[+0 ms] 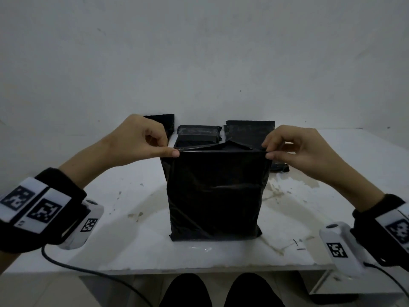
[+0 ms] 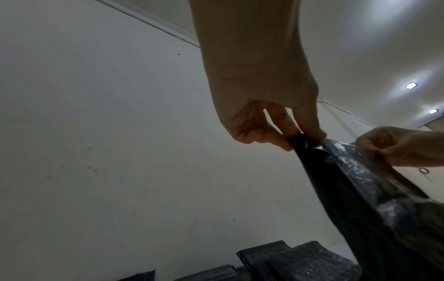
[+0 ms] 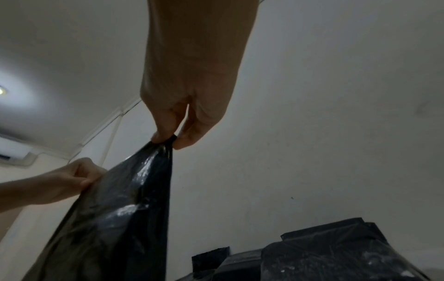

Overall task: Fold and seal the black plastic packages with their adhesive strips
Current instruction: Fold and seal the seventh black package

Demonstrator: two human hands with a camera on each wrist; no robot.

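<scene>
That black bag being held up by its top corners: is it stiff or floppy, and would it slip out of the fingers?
Probably floppy: the black bag hangs in wrinkles from the left hand and right hand. Its glossy film looks slippery, so a firm pinch seems wise. It seems light for its size, since fingertip pinches carry its top edge.

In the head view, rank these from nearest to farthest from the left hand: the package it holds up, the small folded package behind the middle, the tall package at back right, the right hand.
1. Held package: pinched at its top left corner by the left hand.
2. Small folded package: just behind, centre.
3. Tall package: back right.
4. Right hand: at the opposite top corner.
</scene>
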